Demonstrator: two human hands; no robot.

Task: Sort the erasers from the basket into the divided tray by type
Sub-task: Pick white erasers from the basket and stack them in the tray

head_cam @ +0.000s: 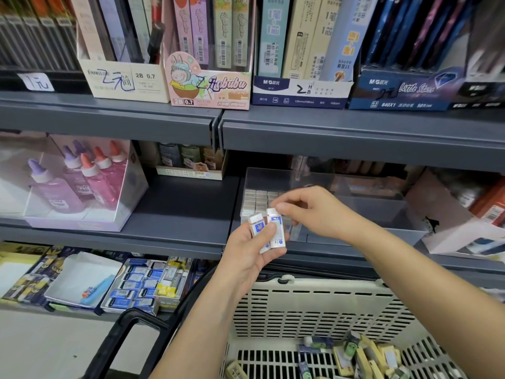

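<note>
Gripping erasers (276, 234) in left hand (250, 258); pinching top of one with right hand (311, 212), before tray (377, 212).

Stationery shop: grey shelving (109, 116), hand-priced pencil-lead display boxes (210, 88), glue bottles (82, 179).

On my feed, the sleeved erasers (269, 232) are white, each with a blue printed panel. The shopping basket (314, 310) is cream, pierced with rows of dark slots, and its handle (144, 320) is black. The loose erasers (366, 356) in it are mostly pale yellow, a few green and navy. The divided tray (369, 212) is clear plastic; the eraser rows (258, 199) inside look white. The shelves (177, 203) are slate grey. I see glue bottles (73, 187) in pink and lilac with orange and purple caps, a pink lead box (210, 86) with a cartoon figure, and a navy box (404, 88) with a diamond print.
</note>
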